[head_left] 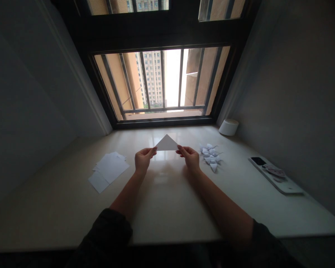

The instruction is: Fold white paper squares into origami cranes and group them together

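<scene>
Pale stone sill (162, 201) runs below a barred window (162, 83), with grey walls closing in on either side; daylight glares off the polished top. Both hands are raised above the sill, just in front of the window; the left hand (143, 158) pinches the left corner of a folded paper triangle (166, 143) between thumb and fingers, and the right hand (190, 156) pinches its right corner the same way; the triangle hangs between them, point up, clear of the sill. Left of the triangle lies a loose stack of white sheets (108, 171); just right of it sits a cluster of small folded paper shapes (211, 155); further right lie a phone (258, 160) and a flat tray (279, 180); a white round pot (228, 127) stands by the window's right corner.
</scene>
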The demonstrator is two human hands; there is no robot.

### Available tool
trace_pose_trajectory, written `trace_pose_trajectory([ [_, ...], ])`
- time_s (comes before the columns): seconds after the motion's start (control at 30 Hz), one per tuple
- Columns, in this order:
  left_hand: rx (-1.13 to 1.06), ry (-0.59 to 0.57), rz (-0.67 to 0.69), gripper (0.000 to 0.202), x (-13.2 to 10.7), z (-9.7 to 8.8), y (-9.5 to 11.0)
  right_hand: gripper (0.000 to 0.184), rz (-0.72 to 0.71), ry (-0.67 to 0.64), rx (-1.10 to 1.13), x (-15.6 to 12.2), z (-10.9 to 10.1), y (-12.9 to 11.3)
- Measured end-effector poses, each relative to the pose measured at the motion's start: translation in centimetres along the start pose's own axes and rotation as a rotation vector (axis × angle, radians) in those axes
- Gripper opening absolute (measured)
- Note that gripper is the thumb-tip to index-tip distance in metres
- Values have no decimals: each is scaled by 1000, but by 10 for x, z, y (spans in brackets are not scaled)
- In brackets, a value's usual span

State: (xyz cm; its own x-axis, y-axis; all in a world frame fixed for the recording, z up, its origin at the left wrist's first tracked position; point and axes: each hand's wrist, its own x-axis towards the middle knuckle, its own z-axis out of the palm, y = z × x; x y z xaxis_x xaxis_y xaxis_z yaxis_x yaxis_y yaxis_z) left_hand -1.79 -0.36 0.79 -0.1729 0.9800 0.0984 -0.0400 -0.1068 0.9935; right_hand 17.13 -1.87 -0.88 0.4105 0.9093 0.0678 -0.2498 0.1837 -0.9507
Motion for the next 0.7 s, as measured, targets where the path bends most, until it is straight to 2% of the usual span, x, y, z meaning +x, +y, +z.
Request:
trace_pose_trajectory([
  [0.2,-224,-20,-160,40,1,3,-3,30,-27,9,40,0,0,3],
  [0.33,-299,-16,-196,39,-1,7,-3,28,-46,14,87,0,1,4],
  [0.57,-248,-31,-113,49,-2,8,-7,32,-110,32,54,0,1,2],
  [0.7,-150,-94,-15,47,-3,8,-1,29,-132,-31,71,-3,1,-1],
])
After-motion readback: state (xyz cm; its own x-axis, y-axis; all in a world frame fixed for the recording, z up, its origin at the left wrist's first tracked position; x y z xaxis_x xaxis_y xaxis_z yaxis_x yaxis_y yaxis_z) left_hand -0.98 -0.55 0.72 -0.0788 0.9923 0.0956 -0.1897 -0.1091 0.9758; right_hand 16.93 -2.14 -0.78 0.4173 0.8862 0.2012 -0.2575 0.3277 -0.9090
